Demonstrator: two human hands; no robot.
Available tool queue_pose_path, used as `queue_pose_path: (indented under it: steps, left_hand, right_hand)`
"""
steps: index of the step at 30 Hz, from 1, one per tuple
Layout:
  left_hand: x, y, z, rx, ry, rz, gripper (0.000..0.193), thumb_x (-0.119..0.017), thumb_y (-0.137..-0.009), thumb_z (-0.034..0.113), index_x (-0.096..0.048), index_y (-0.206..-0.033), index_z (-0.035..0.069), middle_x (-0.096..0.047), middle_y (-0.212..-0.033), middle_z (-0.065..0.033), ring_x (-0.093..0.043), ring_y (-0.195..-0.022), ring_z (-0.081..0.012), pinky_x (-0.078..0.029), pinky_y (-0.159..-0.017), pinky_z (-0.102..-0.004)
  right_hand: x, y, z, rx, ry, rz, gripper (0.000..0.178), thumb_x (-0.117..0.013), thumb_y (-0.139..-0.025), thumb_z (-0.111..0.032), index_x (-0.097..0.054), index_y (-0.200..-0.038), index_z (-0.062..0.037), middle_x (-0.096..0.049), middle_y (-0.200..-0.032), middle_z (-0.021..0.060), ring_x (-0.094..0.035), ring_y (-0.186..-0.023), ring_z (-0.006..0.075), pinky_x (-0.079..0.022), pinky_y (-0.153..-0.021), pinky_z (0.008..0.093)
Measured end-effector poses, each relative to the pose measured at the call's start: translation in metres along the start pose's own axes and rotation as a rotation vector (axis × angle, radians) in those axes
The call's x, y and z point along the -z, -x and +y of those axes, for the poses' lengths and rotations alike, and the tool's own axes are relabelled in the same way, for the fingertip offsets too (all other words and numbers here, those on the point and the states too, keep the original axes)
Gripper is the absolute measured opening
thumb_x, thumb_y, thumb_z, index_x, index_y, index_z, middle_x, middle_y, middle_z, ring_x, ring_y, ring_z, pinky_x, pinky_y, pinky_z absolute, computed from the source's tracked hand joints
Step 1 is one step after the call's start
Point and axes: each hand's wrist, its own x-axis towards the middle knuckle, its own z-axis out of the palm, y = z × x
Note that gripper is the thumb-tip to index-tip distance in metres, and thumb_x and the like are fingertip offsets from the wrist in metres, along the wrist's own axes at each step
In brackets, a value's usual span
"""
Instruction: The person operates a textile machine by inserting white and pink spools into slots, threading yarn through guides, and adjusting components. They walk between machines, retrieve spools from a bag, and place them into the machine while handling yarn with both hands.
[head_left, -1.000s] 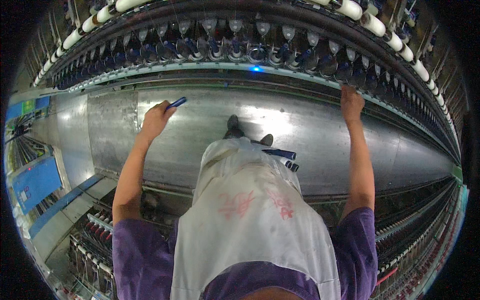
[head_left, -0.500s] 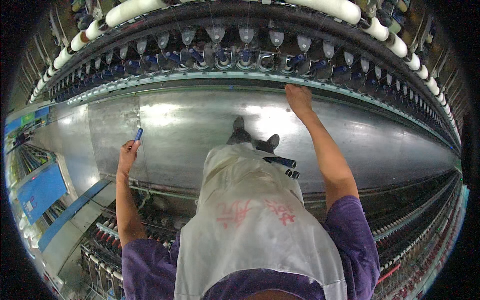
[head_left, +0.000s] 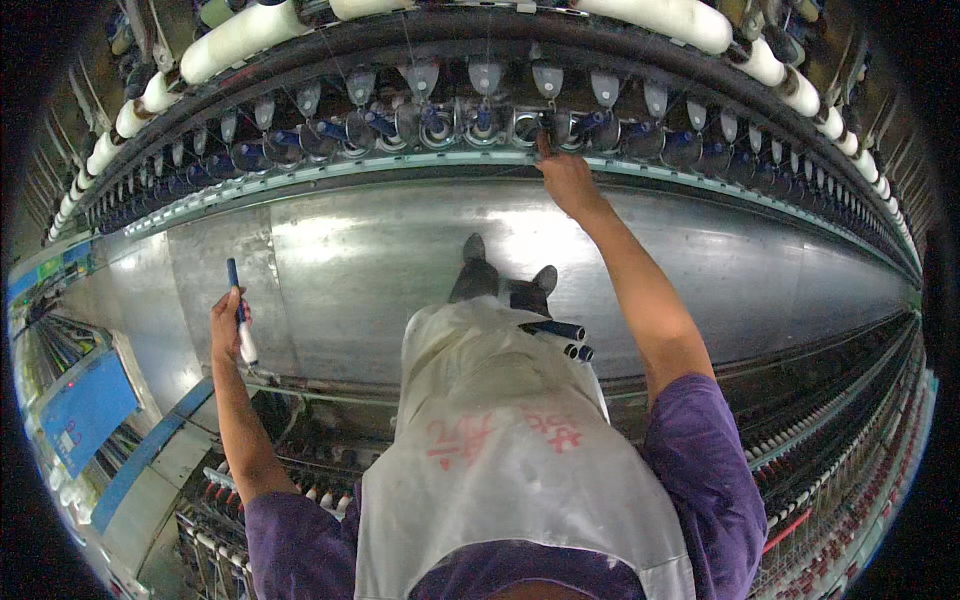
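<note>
On the left, my left hand (head_left: 230, 318) is closed round a yarn bobbin (head_left: 247, 345), a slim blue tube whose lower end is wound with white yarn. It is held nearly upright over the metal floor. My right hand (head_left: 568, 182) reaches up to the spinning frame's rail (head_left: 490, 158). Its index finger stretches to a ring position (head_left: 526, 126) with no blue tube showing; the other fingers are partly curled and hidden. Neighbouring positions carry blue bobbins (head_left: 483, 120). Any yarn at my right fingertips is too fine to see.
Several dark blue tubes (head_left: 560, 330) stick out from the side of my white apron (head_left: 520, 440). White rollers (head_left: 655, 22) run along the machine's top. A second machine (head_left: 830, 440) stands behind me. A blue panel (head_left: 90, 410) is at the left.
My right hand has moved up and left from below the rail to the ring position. My left hand has shifted slightly left and lower, and the bobbin's white yarn end now shows.
</note>
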Motion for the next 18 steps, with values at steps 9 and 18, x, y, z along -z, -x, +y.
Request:
queue_pose_path:
  steps: [9,18]
  left_hand:
    - [-0.049,-0.119,-0.027,-0.126,0.066,0.420,0.046,-0.070,-0.084,0.036,-0.058,-0.102,-0.004,-0.055,-0.067,-0.0045,-0.050,-0.056,-0.0124,-0.042,-0.050,-0.0277]
    - [-0.113,-0.092,0.073,-0.468,0.028,0.245,0.021,-0.071,-0.083,0.021,-0.062,-0.080,0.002,-0.062,-0.071,-0.0027,-0.051,-0.059,-0.0091,-0.042,-0.057,-0.0247]
  right_hand:
    - [-0.017,-0.012,-0.012,-0.297,0.024,0.280,0.027,-0.057,-0.079,-0.015,-0.071,-0.102,-0.0228,-0.066,-0.071,0.0106,-0.064,-0.064,0.0287,-0.052,-0.058,0.0407]
    - [0.082,0.028,-0.033,-0.113,-0.881,-0.057,0.015,-0.061,-0.080,-0.010,-0.070,-0.091,-0.0071,-0.057,-0.059,0.0054,-0.050,-0.051,0.0130,-0.040,-0.047,0.0330]
